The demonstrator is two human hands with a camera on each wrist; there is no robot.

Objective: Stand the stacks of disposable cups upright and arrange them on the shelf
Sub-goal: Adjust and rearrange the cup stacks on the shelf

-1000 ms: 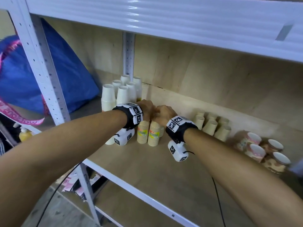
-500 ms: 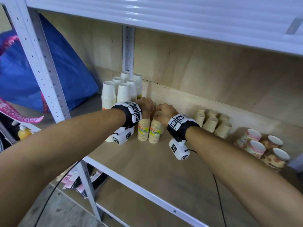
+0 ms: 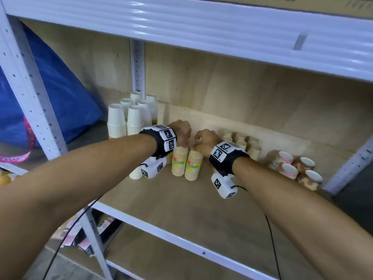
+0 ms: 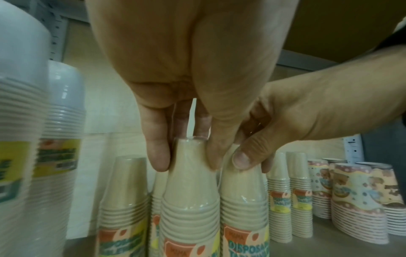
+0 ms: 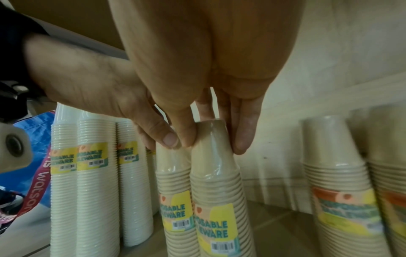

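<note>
Change: against the head view of a second ago, the two tan stacks under the hands are seen a little further back on the shelf [image 3: 153, 201] and more nearly upright; the hands have stayed on their tops throughout.
Left hand: the left hand [image 3: 180, 131] is kept pinched, thumb and fingers pointing down, round the top cup of the left tan stack [image 3: 178, 161]; in the left wrist view the fingers [image 4: 159, 153] are seen on either side of that cup.
Right hand: the right hand [image 3: 204, 139] is held in the same way on the top of the right tan stack [image 3: 194, 165], with thumb and fingers [image 5: 242, 137] closed on the top cup.
Stacks held: both are wrapped in clear film, stood on their wide ends and set touching each other near the middle of the shelf, in front of further tan stacks that are partly hidden.
Neighbours: the white stacks [image 3: 133, 118] are stood upright to the left by the post; another tan group [image 3: 245, 143] and the patterned cups [image 3: 295, 168] are placed to the right, well apart from the held pair.
Meaning for the task: this pair is judged almost placed; only release remains, and no fallen stack can be made out in these views.
</note>
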